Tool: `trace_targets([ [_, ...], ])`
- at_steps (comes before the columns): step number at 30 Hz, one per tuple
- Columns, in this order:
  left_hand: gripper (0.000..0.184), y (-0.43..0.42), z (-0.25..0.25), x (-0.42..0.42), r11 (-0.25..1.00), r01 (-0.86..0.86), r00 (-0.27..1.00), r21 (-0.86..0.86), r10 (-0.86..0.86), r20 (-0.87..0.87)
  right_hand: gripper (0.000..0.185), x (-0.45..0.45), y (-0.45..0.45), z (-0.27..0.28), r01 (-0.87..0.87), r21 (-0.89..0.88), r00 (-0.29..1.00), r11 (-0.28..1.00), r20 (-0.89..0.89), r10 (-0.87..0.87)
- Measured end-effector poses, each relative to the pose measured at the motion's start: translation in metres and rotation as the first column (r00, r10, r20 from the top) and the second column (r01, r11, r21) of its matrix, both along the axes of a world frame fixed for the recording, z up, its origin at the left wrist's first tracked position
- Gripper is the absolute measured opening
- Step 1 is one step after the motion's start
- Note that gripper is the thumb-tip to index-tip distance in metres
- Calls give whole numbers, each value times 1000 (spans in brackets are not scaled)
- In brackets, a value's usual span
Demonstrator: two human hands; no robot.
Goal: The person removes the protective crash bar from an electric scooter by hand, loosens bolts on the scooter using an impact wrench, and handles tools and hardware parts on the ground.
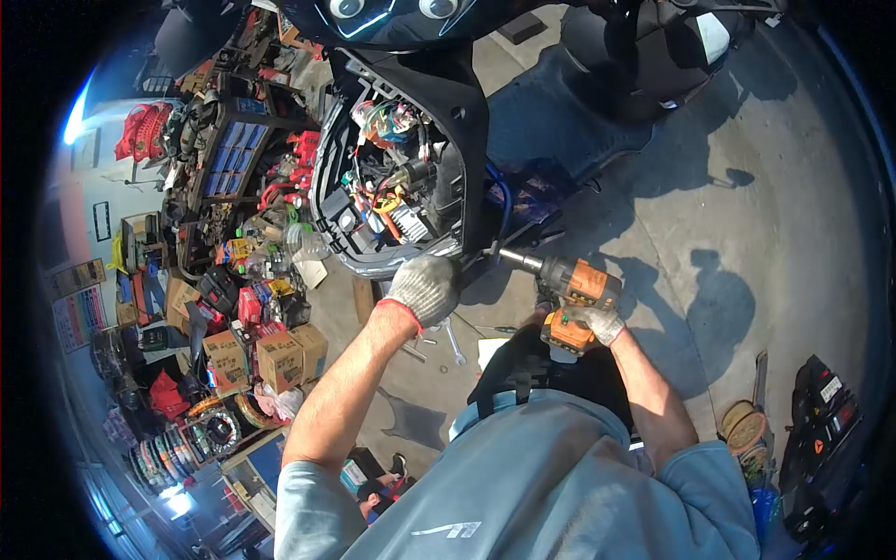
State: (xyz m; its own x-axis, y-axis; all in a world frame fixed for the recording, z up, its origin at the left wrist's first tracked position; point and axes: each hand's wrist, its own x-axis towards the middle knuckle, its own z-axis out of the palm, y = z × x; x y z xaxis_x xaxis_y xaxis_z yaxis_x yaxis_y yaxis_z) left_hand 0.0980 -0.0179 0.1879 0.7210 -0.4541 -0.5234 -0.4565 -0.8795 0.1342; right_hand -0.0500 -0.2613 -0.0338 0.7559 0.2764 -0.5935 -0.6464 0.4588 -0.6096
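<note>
Sunlit grey concrete floor (789, 271), metal wrench (456, 343) lying flat, cardboard boxes (279, 364) grouped at left, black plastic piece (821, 425) lower right

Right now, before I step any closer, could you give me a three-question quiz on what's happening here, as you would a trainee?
1. Which hand holds the orange-and-black power tool?
2. True or false: the left hand is gloved.
3. What shows inside the open black housing?
A) Books
B) Wires
C) Fruit

Key:
1. The right hand.
2. True.
3. B.
</note>
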Motion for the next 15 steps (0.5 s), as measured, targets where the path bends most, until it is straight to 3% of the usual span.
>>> trace_targets([
  [2,22,-4,5,2,995,36,999,90,-36,6,32,1,-2,1,-17,12,999,1000,-32,17],
  [6,20,3,-3,3,987,128,991,102,-130,20,33,3,-5,3,-34,33,998,999,-60,36],
  [15,17,0,1,3,989,151,987,10,-151,46,32,-2,-3,-15,-43,57,997,997,-67,47],
])
